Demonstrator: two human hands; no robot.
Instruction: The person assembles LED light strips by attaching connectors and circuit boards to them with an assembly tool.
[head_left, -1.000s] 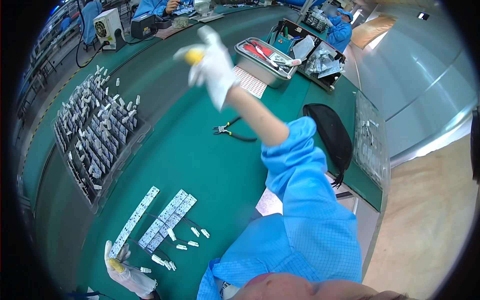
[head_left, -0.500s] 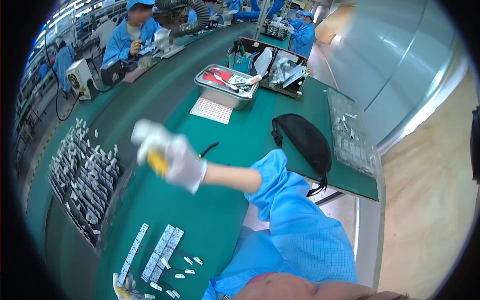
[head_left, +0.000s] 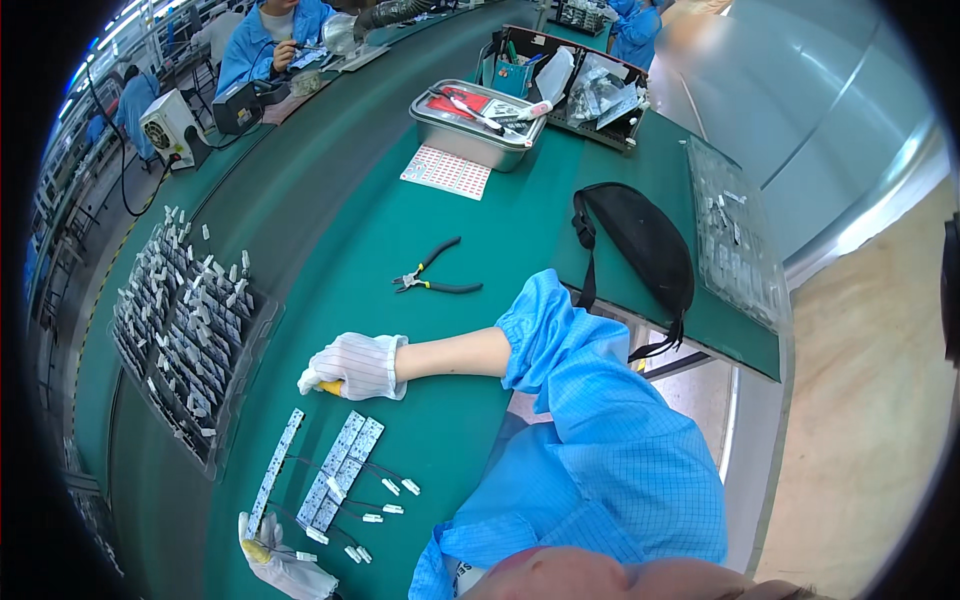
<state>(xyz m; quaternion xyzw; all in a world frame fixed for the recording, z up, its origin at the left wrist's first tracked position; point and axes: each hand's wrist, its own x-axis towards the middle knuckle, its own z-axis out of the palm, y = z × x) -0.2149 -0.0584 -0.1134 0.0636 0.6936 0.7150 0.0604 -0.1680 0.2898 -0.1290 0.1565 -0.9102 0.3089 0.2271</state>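
Observation:
My left hand (head_left: 285,572), in a white glove with a yellow fingertip, pinches the lower end of a narrow circuit board strip (head_left: 275,470). To its right, more circuit board strips (head_left: 338,475) lie side by side on the green table, with dark wires ending in white connectors (head_left: 390,487). My right hand (head_left: 358,367), gloved in striped white with yellow at a fingertip, is low over the table beyond the strips. Its fingers are curled together; whatever they hold, if anything, is hidden. Beyond it lie black-and-yellow cutting pliers (head_left: 438,270), splayed and untouched.
At left stands a clear tray (head_left: 235,400) packed with wired boards. Farther off are a metal box (head_left: 465,140) of tools, a red-dotted sheet (head_left: 445,172) and a dark crate (head_left: 640,115). A black pouch (head_left: 640,245) and plastic tray (head_left: 735,235) lie right. A co-worker (head_left: 270,40) sits opposite.
My right hand has come down and nearer from over the left of the table, uncovering the pliers. The left hand still grips the strip. The whole view has shifted a little.

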